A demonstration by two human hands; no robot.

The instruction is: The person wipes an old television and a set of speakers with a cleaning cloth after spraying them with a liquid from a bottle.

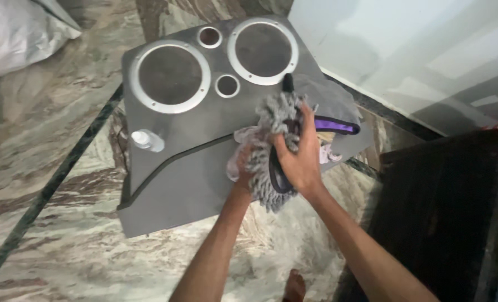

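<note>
shaggy grey chenille duster (277, 120), with a black handle tip, is held over a grey speaker panel (176, 140) on the marble floor (48, 112). it is gripped by the right hand (299, 156). the left hand (242, 165) is closed on its lower fringe, beside a grey cloth with purple trim (333, 109).

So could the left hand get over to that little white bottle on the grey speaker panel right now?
Probably yes, once it lets go. The left hand is gripping the grey microfibre duster together with the right hand; the white bottle lies off to its left, with only bare grey panel between them.
</note>
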